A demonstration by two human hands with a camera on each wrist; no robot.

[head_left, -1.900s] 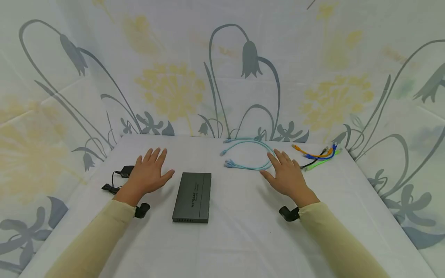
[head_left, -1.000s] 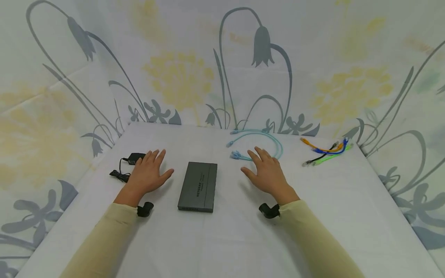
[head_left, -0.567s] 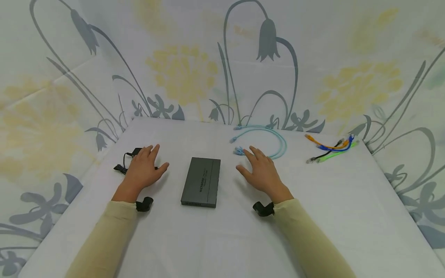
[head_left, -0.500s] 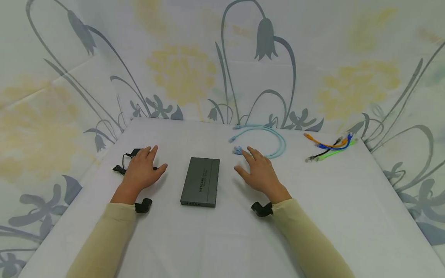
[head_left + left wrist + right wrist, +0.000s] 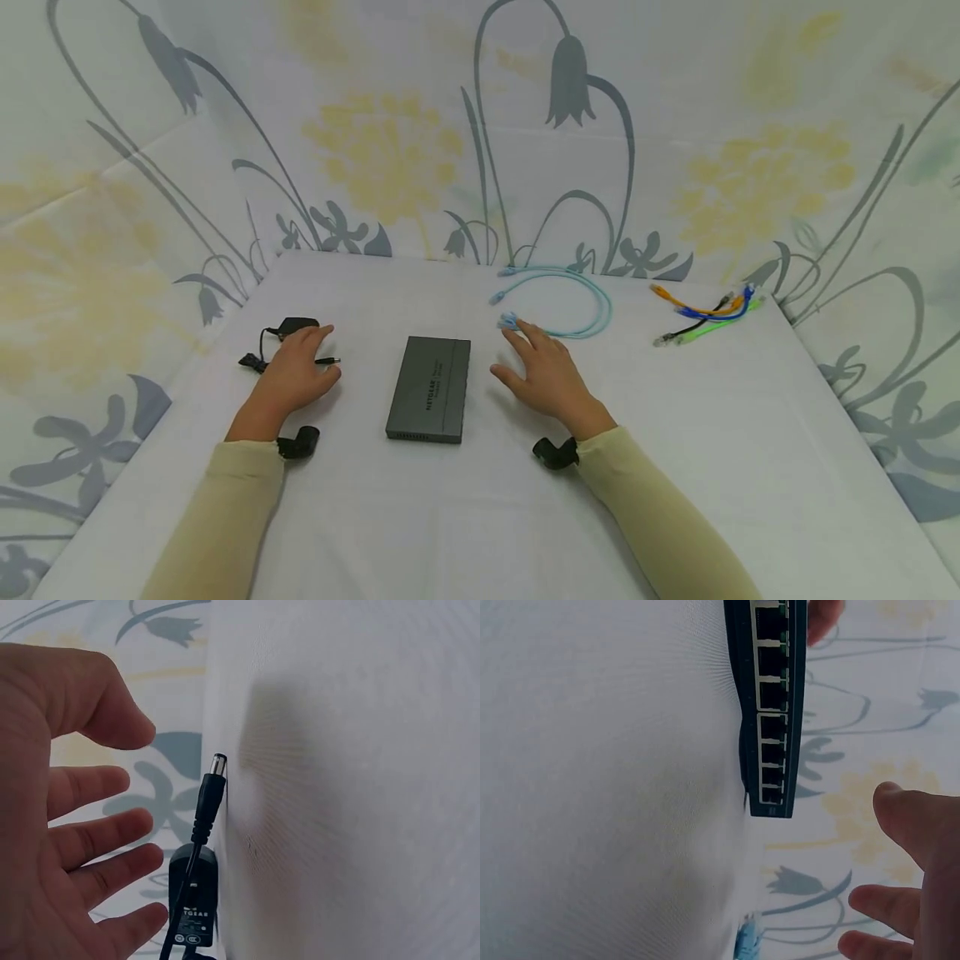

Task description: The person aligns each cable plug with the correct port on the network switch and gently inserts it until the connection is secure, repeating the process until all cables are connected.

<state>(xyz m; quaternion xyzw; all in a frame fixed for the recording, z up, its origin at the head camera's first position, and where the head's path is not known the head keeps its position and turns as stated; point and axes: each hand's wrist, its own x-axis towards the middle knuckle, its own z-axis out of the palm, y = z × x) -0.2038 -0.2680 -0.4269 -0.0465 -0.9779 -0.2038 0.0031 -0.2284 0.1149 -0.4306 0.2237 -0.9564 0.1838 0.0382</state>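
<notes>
My left hand (image 5: 287,382) hovers over the cord of a black power adapter (image 5: 298,324), fingers apart and slightly bent, holding nothing. The cord's barrel plug (image 5: 327,361) pokes out beside the index finger. In the left wrist view the plug (image 5: 212,793) stands apart from the fingers. To its right lies a dark grey NETGEAR network switch (image 5: 429,390), flat on the table. Its row of ports (image 5: 772,727) faces the right wrist camera. Right of the switch, my right hand (image 5: 553,379) is spread in the air, fingertips near the connectors of light-blue network cables (image 5: 603,308).
Short orange, blue, black and green network cables (image 5: 712,315) lie in a crossed bundle at the back right. A white cloth covers the table (image 5: 480,525). Floral fabric (image 5: 390,167) hangs behind and at both sides.
My right hand has come left, closer to the switch. My left hand has drifted left, away from the switch, uncovering the barrel plug. The head view has tilted down.
</notes>
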